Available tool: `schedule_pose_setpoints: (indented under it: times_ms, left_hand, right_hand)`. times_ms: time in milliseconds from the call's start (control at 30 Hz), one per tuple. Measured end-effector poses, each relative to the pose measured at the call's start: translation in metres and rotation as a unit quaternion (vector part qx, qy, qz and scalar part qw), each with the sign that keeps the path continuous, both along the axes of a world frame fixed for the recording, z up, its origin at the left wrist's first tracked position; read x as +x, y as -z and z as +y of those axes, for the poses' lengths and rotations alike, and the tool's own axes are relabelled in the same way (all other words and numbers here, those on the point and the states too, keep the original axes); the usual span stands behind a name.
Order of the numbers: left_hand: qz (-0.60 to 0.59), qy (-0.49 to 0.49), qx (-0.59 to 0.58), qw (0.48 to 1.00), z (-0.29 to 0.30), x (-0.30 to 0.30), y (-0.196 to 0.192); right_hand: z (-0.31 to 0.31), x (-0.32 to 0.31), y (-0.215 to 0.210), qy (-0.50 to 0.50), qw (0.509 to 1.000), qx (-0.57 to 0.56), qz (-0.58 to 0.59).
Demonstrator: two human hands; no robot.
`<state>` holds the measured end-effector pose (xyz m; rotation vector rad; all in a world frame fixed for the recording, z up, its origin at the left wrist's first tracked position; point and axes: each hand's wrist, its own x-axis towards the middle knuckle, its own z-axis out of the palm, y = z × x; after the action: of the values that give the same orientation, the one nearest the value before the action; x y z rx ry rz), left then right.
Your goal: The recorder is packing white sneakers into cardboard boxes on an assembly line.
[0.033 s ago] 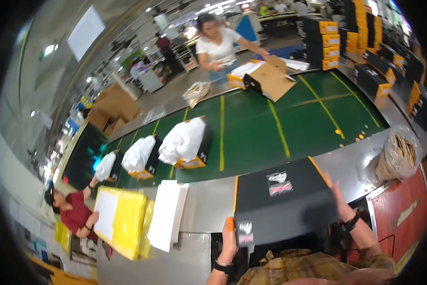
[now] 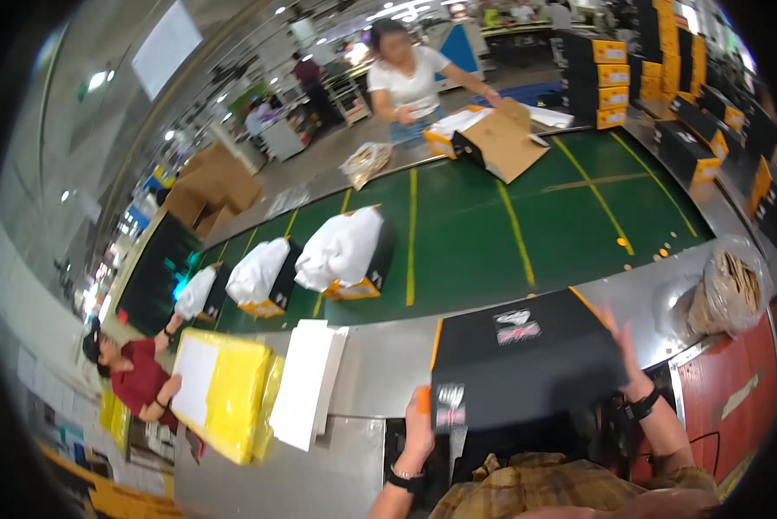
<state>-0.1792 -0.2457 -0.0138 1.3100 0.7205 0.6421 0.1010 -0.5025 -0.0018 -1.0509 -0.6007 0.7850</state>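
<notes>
A black shoebox (image 2: 527,372) with orange edges and small printed emblems is in front of me, tilted at the near edge of the metal counter. My left hand (image 2: 418,431) grips its left end, with something orange around a fingertip. At the right end, my right hand (image 2: 628,353) has its fingers stretched out and slightly blurred, the palm beside the box wall. The underside of the box is hidden. To its left, a stack of white sheets (image 2: 306,385) lies on the counter, next to a yellow plastic-wrapped pack (image 2: 233,398).
Beyond the counter runs a green conveyor belt (image 2: 457,233) with yellow lines, carrying several boxes (image 2: 341,255) topped with white paper. Across it, a person (image 2: 406,82) handles an opened box (image 2: 501,143). Another person (image 2: 142,372) stands left. A plastic bag (image 2: 730,290) sits right.
The view has shifted slightly, so the scene sits a little further right. The shoebox's near edge appears slightly higher, with both hands still at its ends.
</notes>
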Motion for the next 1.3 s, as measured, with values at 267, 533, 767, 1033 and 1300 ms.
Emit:
schedule_pose_setpoints:
  times_ms: [267,533,767,1033,1300]
  left_hand:
    - [0.105,0.008,0.352,0.93,0.022,0.066,-0.047]
    - [0.196,0.063,0.526,0.825,0.05,0.11,-0.092]
    - [0.301,-0.022,0.607,0.735,0.045,0.153,-0.13]
    - [0.312,-0.027,0.55,0.774,0.065,0.145,-0.106]
    - [0.335,-0.044,0.536,0.774,0.07,0.123,-0.103]
  right_hand:
    - [0.033,0.053,-0.041,0.072,0.981,0.141,-0.11]
    - [0.055,0.066,-0.069,0.095,0.993,0.064,0.032]
    - [0.059,0.066,-0.058,0.154,0.987,0.029,-0.028]
    - [0.059,0.052,-0.059,0.194,0.98,0.021,-0.041]
    - [0.064,0.051,-0.06,0.192,0.979,0.045,-0.057]
